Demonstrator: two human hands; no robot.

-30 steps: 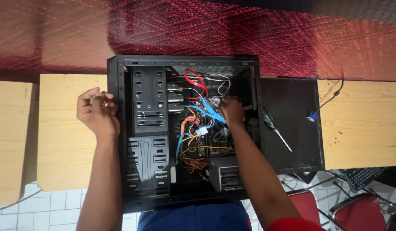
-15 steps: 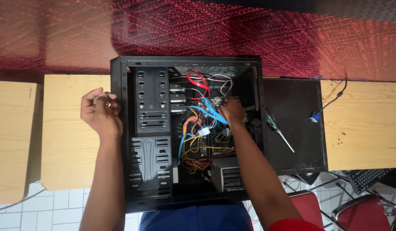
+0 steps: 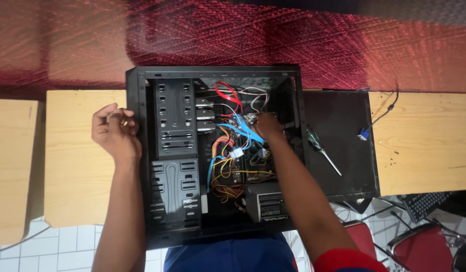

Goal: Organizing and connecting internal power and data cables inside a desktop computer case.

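An open black computer case (image 3: pixel 175 151) lies on its side on a wooden table (image 3: pixel 77 171). Inside it run red, blue, yellow and orange cables (image 3: pixel 228 151) above a power supply (image 3: pixel 270 204). My left hand (image 3: pixel 114 133) rests on the case's left outer wall with its fingers curled against the edge. My right hand (image 3: pixel 268 126) reaches deep into the case among the blue cables; its fingertips are hidden, so what it holds is unclear.
The black side panel (image 3: pixel 343 166) lies right of the case with a screwdriver (image 3: pixel 323 153) on it. A blue cable plug (image 3: pixel 364 134) sits on the right table. Red chairs (image 3: pixel 419 247) and a keyboard (image 3: pixel 426 204) are at lower right, with red carpet beyond.
My view has shifted slightly. Both hands stay almost where they were: the left on the case wall, the right among the cables.
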